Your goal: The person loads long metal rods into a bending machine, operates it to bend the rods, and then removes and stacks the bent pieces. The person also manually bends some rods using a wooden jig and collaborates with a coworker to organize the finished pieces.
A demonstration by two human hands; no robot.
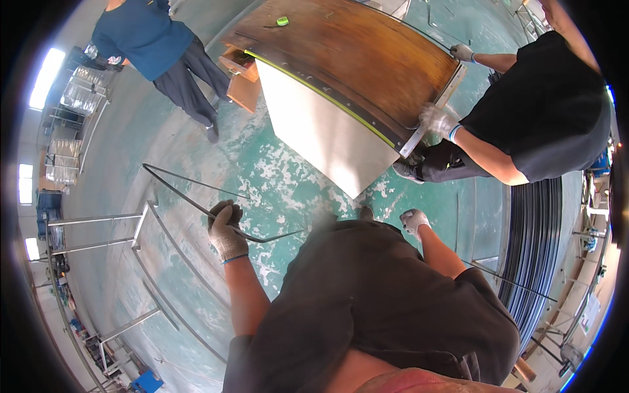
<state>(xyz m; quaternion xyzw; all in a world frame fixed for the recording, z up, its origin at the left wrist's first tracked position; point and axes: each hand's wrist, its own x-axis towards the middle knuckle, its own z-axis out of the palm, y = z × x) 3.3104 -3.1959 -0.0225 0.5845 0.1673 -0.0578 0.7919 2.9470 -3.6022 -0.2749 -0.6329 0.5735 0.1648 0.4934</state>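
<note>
My left hand point(227, 234), in a grey-white knit glove with darker fingers, is closed around a thin dark bent rod point(175, 188). The rod has a corner at its far left and another just right of my hand, and a thin arm runs off from each corner. It is held above the floor, away from the table. My right hand point(414, 223), gloved the same way, hangs beside my body with its fingers curled. Nothing shows in it.
Ahead stands a brown-topped table point(354, 59) with a white side panel and a green tape measure point(282, 21). A co-worker in black point(550, 111) leans on its right end; another person point(147, 39) stands far left. Metal frames point(141, 226) stand left; dark strips point(534, 242) lie stacked right.
</note>
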